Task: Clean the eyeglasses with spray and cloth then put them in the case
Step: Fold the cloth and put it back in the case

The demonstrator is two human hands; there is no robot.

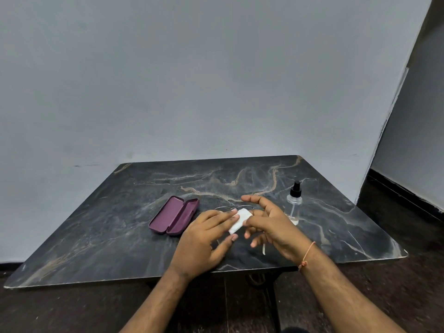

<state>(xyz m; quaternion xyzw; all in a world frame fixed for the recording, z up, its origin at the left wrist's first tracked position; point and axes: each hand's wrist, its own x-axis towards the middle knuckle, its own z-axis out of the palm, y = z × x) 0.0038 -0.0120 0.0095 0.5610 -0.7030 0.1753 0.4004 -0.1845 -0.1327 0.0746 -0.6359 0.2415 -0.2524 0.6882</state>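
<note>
Nearest the camera, two bare forearms reached over the front edge of the table (72, 241), the right wrist tied with a thin orange thread (308, 254). Above the near half of the top the left hand (204, 239) and the right hand (269, 222) met over a small white cloth (239, 221), a soft folded pad. The left hand's fingers lay on its near-left side with the thumb under its lower end, seemingly pinching it; the right hand's thumb pressed its right edge while the other fingers spread loosely, so whether that hand truly clasped it could not be told.

Just behind the cloth, and largely hidden by both hands, lay the eyeglasses (224, 208): thin wire rims, their long axis running left to right, with what looked like a pale temple tip (264, 249) showing below the right palm. Both hands were equally close, so the coming wipe probably called for one hand to steady the frame and the other to bring the cloth onto a lens.

Left of the hands sat the case (174, 216), a hard maroon clamshell lying open, slanted up to the right, near the left hand. Farther right stood the spray bottle (294, 204), clear and slim with a black pump top, upright, just beyond the right hand. The tabletop was dark polished stone with pale veins, set against a plain grey wall (192, 80).
</note>
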